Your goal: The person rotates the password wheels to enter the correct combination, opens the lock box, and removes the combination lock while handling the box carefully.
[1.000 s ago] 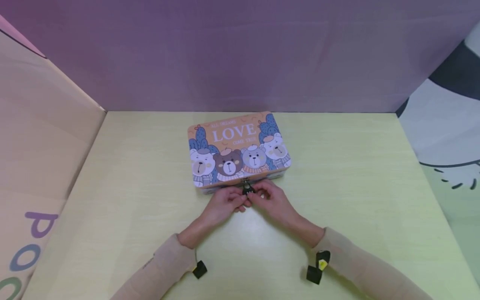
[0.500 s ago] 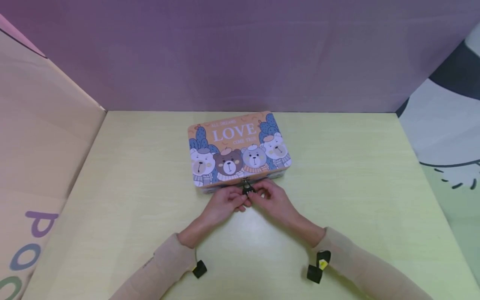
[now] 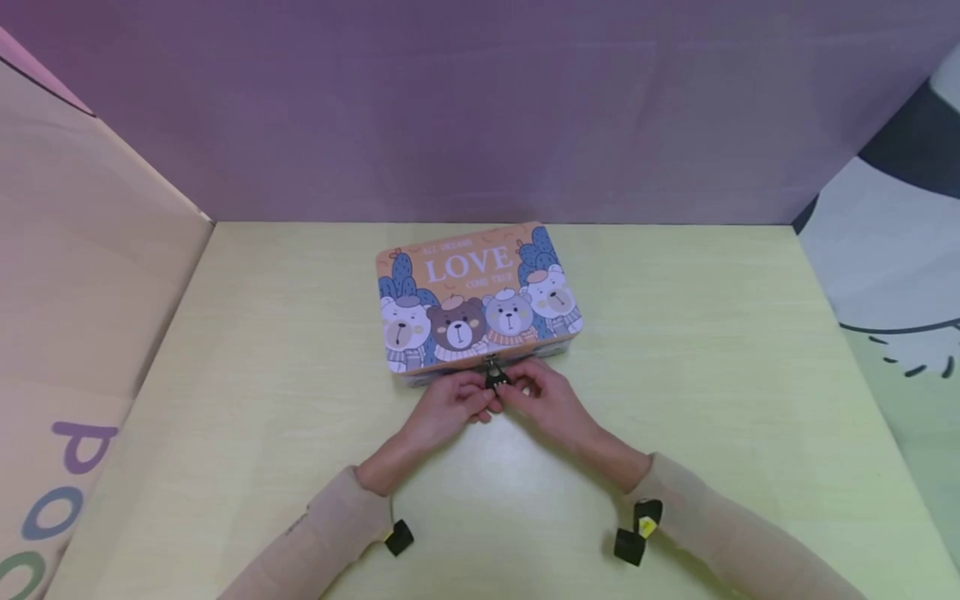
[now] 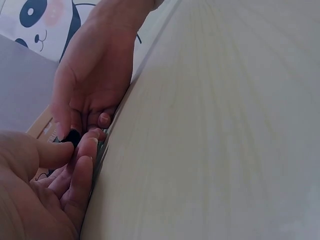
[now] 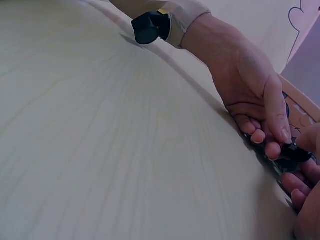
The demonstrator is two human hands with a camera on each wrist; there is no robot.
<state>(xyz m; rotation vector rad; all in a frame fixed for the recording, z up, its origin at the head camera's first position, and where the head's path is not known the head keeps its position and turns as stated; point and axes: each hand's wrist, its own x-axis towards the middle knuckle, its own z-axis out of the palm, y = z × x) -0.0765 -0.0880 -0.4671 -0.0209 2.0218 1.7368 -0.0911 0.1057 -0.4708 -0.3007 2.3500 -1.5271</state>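
A closed tin box with bears and the word LOVE on its lid stands slightly turned on the table. At the middle of its front edge hangs a small black padlock, its shackle up at the box's metal clasp. My left hand pinches the padlock's left side between thumb and fingers. From the other side my right hand pinches it too, thumb at the front. In the right wrist view the padlock sits between both hands' fingertips, partly covered by them.
The pale wooden table spreads around the box. A purple panel rises behind it, with printed panels at left and right. Small black wrist cameras hang at the sleeves just above the tabletop.
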